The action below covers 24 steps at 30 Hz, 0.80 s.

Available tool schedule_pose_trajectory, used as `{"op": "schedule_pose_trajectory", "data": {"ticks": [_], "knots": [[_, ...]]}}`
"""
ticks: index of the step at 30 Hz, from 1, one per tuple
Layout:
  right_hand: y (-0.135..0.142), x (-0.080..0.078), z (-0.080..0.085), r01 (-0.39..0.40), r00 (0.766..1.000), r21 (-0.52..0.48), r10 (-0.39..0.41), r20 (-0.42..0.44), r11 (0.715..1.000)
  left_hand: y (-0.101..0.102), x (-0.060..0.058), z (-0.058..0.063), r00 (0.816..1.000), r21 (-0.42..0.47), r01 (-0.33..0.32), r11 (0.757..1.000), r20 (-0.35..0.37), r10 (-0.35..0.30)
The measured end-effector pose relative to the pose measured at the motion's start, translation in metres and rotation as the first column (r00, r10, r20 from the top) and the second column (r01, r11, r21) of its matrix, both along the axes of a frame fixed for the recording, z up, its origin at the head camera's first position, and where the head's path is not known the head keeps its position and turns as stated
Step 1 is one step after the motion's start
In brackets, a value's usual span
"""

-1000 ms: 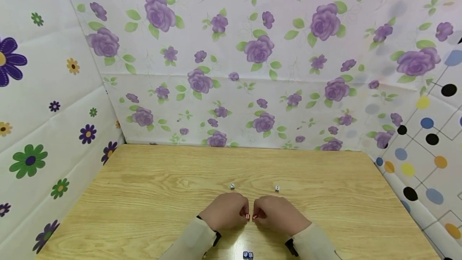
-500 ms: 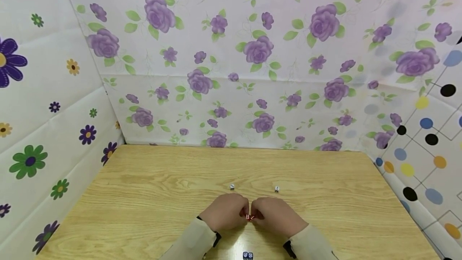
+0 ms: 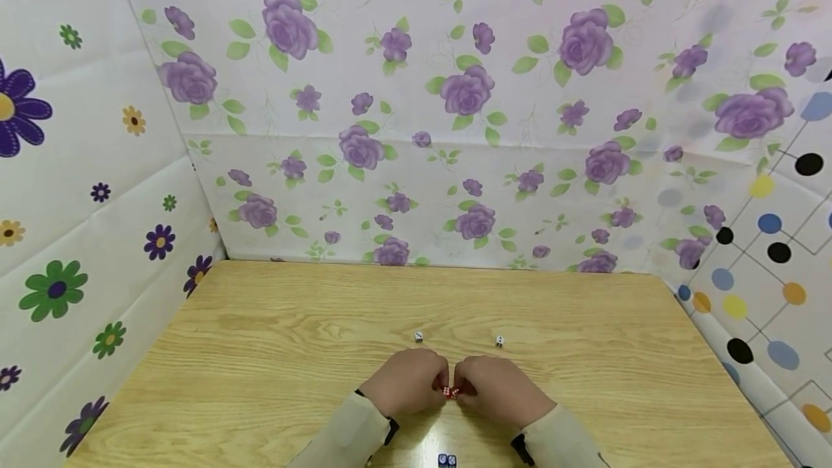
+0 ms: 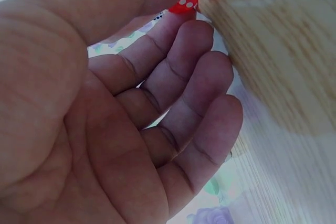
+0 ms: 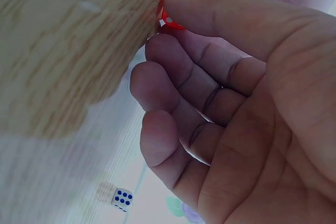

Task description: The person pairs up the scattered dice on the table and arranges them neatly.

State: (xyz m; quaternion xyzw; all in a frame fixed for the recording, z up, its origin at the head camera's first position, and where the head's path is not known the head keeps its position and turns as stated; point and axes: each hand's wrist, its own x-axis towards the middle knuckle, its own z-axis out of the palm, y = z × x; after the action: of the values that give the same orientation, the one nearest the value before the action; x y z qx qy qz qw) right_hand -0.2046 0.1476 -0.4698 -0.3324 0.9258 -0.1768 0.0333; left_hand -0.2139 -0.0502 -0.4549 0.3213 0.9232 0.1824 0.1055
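My left hand (image 3: pixel 408 383) pinches a red die (image 3: pixel 446 391) with white pips between thumb and index finger, low over the wooden table. Opposite it, my right hand (image 3: pixel 499 387) pinches a second red die (image 3: pixel 455 392). The two dice sit side by side and look to be touching or nearly so. In the left wrist view only a corner of a red die (image 4: pixel 185 2) shows past the thumb. Red faces with white pips (image 5: pixel 172 18) show beside the thumb in the right wrist view. The other fingers of both hands are loosely bent.
Beyond the hands, a white die (image 3: pixel 419 336) lies on the left and another white die (image 3: pixel 500 341) on the right. Two dark blue dice (image 3: pixel 447 461) sit together near the front of the table (image 3: pixel 260 352). Patterned cloth walls stand around the back and sides.
The right hand has shifted slightly left with its red die, closing the gap to the left hand's die. The left hand, white dice and blue dice have stayed in place.
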Motion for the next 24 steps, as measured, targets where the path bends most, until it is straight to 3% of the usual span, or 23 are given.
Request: {"op": "schedule_pose_trajectory", "data": {"ticks": [15, 24], "knots": [[0.0005, 0.0001, 0.0012, 0.000, 0.999, 0.014, -0.001, 0.034, 1.000, -0.0006, -0.0008, -0.0010, 1.000, -0.001, -0.011, 1.000, -0.013, 0.011], [0.0064, 0.0024, 0.0039, 0.018, 0.997, -0.010, -0.017, 0.080, 1.000, -0.0042, 0.0020, 0.0042, 0.998, 0.039, -0.028, 0.999, 0.055, 0.026]]}}
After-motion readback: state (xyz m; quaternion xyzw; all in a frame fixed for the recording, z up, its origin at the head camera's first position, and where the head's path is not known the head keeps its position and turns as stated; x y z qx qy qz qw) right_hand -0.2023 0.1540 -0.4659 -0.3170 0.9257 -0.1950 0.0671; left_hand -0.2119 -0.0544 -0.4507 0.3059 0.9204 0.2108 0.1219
